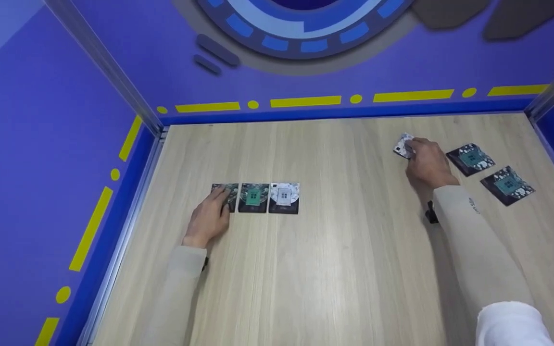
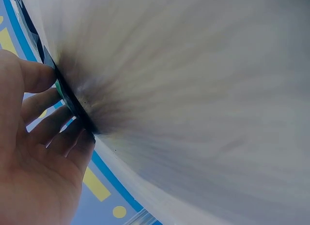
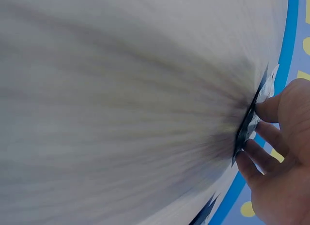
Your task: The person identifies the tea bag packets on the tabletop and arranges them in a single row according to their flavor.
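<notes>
Three flat square packets lie side by side in a row left of the table's middle. My left hand (image 1: 208,218) is on the leftmost dark green packet (image 1: 232,194), covering much of it. In the left wrist view, thumb and fingertips meet that packet's edge (image 2: 72,101) at the tabletop. Beside it sit a green-labelled packet (image 1: 253,197) and a white-and-black packet (image 1: 284,198). Towards the back right, my right hand (image 1: 428,161) holds a white patterned packet (image 1: 403,145) by its near side. Thumb and fingers spread along this packet (image 3: 252,119) in the right wrist view.
Two dark packets with green labels, one nearer the back (image 1: 471,159) and one further right (image 1: 508,186), lie right of the right hand. Blue walls (image 1: 306,86) with yellow marks enclose the wooden table (image 1: 330,269) at the back and sides.
</notes>
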`<state>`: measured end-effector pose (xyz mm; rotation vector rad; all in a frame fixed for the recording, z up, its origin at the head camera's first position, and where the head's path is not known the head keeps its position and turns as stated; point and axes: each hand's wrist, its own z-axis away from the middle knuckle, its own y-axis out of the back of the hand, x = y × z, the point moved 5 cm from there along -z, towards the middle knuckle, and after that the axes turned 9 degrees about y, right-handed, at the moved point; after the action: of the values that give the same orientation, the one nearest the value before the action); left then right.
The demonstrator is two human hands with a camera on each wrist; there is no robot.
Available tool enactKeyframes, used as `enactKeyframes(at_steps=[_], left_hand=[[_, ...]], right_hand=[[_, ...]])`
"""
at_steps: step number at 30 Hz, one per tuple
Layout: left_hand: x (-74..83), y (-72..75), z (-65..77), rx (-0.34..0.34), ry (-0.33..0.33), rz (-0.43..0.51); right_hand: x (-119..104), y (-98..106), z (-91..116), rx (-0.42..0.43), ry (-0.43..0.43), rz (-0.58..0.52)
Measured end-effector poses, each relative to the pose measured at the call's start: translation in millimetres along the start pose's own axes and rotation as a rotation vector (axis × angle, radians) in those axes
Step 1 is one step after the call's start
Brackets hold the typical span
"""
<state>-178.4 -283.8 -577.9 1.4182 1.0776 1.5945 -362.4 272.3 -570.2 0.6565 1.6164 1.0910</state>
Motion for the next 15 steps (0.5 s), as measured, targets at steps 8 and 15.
enactKeyframes(at_steps=[8,15], left_hand=[[0.3,-1.7,1.0,-0.001,0.007,-0.020],[1.6,-0.1,0.7,0.008,0.008,-0.014]], right_hand=[[-4.5,-1.2,1.5,-0.001,0.048,0.121],[-7.8,-1.2,4.7,-0.014,0.040,0.134]])
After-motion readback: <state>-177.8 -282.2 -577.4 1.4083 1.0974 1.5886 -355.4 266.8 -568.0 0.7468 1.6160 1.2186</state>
